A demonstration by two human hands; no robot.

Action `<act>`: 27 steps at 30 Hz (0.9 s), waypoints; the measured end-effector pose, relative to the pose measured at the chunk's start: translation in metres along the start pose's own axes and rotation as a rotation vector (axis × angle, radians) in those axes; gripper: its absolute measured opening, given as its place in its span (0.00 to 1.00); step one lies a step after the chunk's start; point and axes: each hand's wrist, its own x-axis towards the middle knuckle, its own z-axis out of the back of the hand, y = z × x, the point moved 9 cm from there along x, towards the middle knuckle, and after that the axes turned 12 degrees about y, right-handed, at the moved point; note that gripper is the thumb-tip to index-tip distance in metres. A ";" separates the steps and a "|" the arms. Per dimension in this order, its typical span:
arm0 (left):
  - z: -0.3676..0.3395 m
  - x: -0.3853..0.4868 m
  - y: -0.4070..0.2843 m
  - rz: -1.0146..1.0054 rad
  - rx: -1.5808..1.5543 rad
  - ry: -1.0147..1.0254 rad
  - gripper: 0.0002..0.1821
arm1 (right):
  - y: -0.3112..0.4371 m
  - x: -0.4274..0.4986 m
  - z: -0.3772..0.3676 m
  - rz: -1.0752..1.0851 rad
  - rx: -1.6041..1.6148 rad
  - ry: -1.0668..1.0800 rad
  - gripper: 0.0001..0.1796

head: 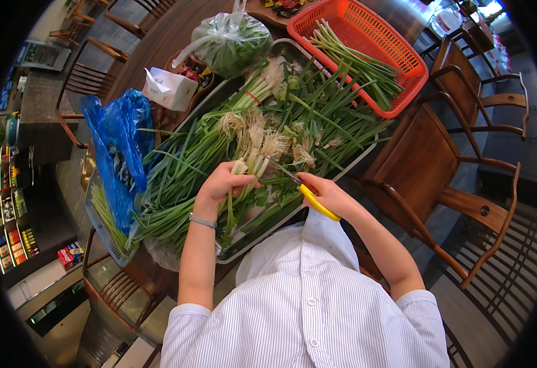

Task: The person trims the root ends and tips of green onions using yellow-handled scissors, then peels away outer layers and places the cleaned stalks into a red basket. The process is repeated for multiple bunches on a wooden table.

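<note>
My left hand (225,184) is closed around a few green onion stalks (239,168), their white ends pointing away from me. In my right hand (324,197) is a pair of scissors (317,202) with yellow and red handles. The blades reach toward the onions' root end, just right of my left hand; whether they touch a stalk I cannot tell. Beyond both hands lie cut or loose roots (273,142) and a heap of green onions (195,147) on a large tray (356,158). One bunch (259,87) is bound with a red band.
A red plastic basket (415,76) holding trimmed stalks (351,60) overlaps the tray's far right. Leftward are a blue plastic bag (126,119), a tissue pack (169,89) and a blue basket (89,193). A clear bag of greens (231,43) sits behind. Wooden chairs (411,170) flank the table.
</note>
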 end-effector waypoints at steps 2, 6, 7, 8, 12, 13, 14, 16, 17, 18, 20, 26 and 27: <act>-0.001 0.001 0.004 -0.001 0.011 0.015 0.11 | 0.002 0.001 0.002 0.011 -0.071 0.007 0.26; -0.004 0.002 0.003 -0.039 0.015 0.016 0.09 | 0.005 -0.001 0.003 0.043 -0.155 0.010 0.24; -0.003 0.002 0.005 -0.032 0.006 0.010 0.09 | 0.008 -0.001 0.003 0.054 -0.168 0.017 0.24; -0.002 0.002 0.006 -0.024 -0.003 0.004 0.08 | 0.009 -0.002 0.003 0.061 -0.177 0.022 0.24; -0.001 0.002 0.009 0.001 -0.046 0.024 0.08 | 0.008 -0.001 0.000 0.097 -0.187 0.029 0.26; -0.003 0.003 0.010 0.004 -0.036 0.039 0.08 | 0.007 0.000 0.000 0.108 -0.184 0.029 0.26; -0.005 0.005 0.012 0.007 -0.026 0.054 0.08 | 0.005 0.000 -0.001 0.101 -0.179 0.033 0.27; -0.008 0.006 0.014 0.019 -0.015 0.076 0.08 | 0.006 0.001 -0.002 0.086 -0.169 0.039 0.28; -0.008 0.007 0.014 0.027 -0.014 0.082 0.08 | 0.004 0.001 -0.003 0.077 -0.166 0.051 0.29; -0.009 0.007 0.015 0.036 -0.014 0.087 0.08 | 0.002 0.002 -0.004 0.068 -0.164 0.063 0.30; -0.011 0.009 0.016 0.048 0.000 0.102 0.08 | 0.000 0.002 -0.006 0.051 -0.162 0.075 0.31; -0.016 0.012 0.017 0.077 0.004 0.117 0.08 | 0.002 0.000 -0.009 0.022 -0.155 0.065 0.32; -0.017 0.012 0.017 0.083 0.006 0.122 0.08 | 0.000 0.001 -0.010 0.012 -0.152 0.069 0.31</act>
